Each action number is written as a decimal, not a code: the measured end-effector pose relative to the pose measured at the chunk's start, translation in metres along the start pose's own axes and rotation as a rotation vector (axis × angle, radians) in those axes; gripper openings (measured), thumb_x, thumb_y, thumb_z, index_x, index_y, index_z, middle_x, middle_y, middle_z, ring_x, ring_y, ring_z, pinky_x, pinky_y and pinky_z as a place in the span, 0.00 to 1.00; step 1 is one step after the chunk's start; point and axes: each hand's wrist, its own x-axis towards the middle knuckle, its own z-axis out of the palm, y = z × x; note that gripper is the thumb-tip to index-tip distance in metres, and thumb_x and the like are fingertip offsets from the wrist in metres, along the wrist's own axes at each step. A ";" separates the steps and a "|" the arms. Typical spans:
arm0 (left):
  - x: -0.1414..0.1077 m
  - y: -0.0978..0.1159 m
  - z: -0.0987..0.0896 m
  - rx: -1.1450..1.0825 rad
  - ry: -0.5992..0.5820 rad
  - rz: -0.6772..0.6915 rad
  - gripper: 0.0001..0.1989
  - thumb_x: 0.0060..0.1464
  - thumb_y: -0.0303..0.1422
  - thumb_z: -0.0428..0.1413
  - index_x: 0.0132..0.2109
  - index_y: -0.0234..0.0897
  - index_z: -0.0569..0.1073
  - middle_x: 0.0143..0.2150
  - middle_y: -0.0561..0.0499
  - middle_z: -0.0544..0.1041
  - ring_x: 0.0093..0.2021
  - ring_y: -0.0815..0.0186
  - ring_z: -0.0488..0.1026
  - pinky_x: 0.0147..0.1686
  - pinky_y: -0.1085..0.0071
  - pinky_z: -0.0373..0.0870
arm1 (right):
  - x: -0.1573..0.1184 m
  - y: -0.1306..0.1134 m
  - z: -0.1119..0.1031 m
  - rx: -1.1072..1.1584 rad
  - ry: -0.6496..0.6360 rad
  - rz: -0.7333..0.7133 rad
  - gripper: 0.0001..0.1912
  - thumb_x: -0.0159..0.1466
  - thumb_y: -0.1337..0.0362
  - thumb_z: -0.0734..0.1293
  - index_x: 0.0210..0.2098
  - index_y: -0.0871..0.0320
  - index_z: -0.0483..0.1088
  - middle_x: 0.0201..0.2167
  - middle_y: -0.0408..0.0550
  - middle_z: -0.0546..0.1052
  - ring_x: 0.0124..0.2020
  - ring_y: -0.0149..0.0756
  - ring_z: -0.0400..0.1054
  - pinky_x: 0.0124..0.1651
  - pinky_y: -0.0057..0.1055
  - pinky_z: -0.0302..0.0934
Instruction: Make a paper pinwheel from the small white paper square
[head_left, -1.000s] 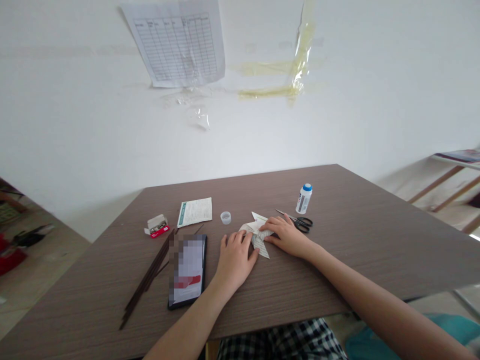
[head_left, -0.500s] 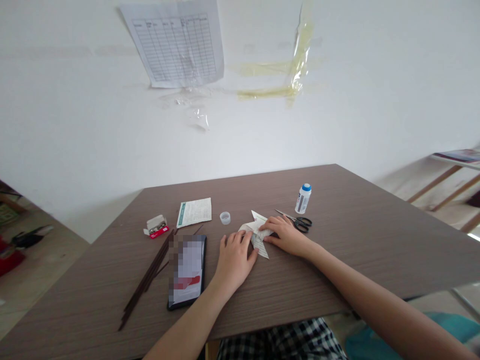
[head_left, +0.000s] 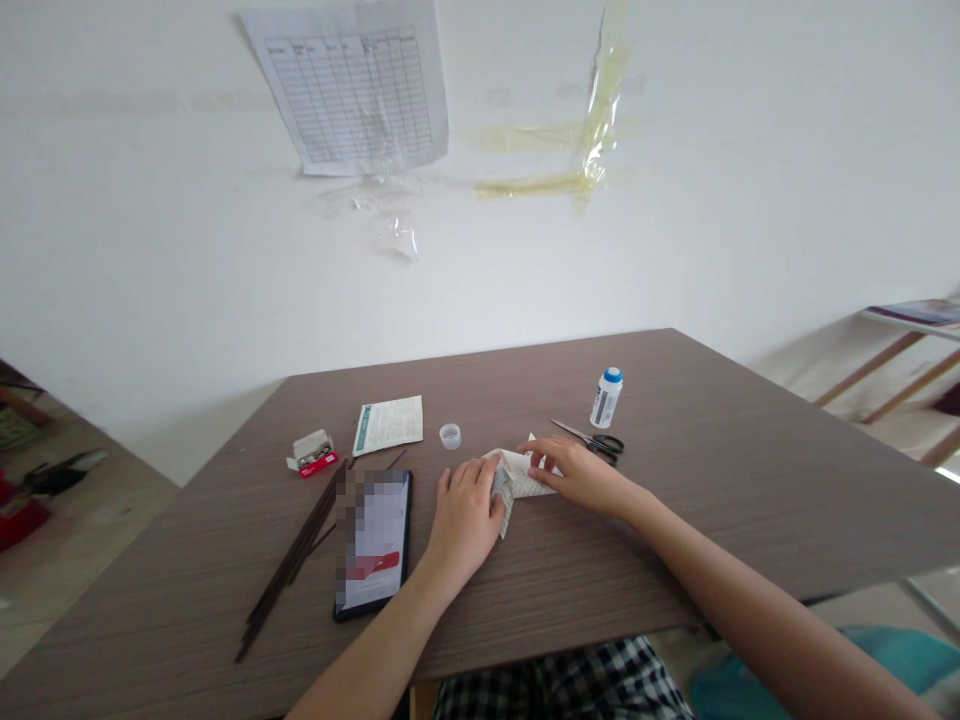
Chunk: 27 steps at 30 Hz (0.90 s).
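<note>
Folded paper lies with its long axis running 9 to 3 o'clock. Left hand clenches its 9 o'clock end; right hand rests open, fingertips at 3 o'clock.

This looks like a plain indoor workroom, though the pictures don't settle whether it is in a home or an office. A printed paper grid sheet is taped to a white painted wall above a brown wood-grain bench.

Bare, slender left forearm and right forearm, no sleeves on either, tapering into bare left hand and right hand; black-and-white checked fabric across the lap.
</note>
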 end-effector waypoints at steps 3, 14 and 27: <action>0.000 -0.001 0.002 0.001 0.007 0.000 0.31 0.70 0.23 0.57 0.75 0.44 0.77 0.72 0.39 0.84 0.74 0.45 0.79 0.80 0.35 0.67 | 0.000 0.001 -0.001 0.006 0.043 0.002 0.28 0.75 0.71 0.64 0.68 0.48 0.83 0.55 0.52 0.91 0.56 0.53 0.86 0.63 0.45 0.77; 0.000 -0.011 0.008 -0.030 0.094 0.029 0.29 0.71 0.24 0.56 0.75 0.44 0.75 0.72 0.39 0.83 0.74 0.44 0.79 0.78 0.37 0.71 | 0.002 0.028 0.005 -0.202 0.030 0.054 0.33 0.69 0.74 0.73 0.71 0.48 0.80 0.73 0.53 0.83 0.76 0.56 0.76 0.79 0.51 0.66; 0.000 -0.013 0.016 -0.057 0.141 0.054 0.24 0.73 0.30 0.60 0.72 0.45 0.75 0.70 0.40 0.85 0.71 0.46 0.81 0.76 0.38 0.73 | 0.001 0.016 0.000 -0.321 0.086 0.102 0.29 0.74 0.61 0.75 0.72 0.54 0.76 0.60 0.60 0.86 0.65 0.60 0.80 0.72 0.54 0.66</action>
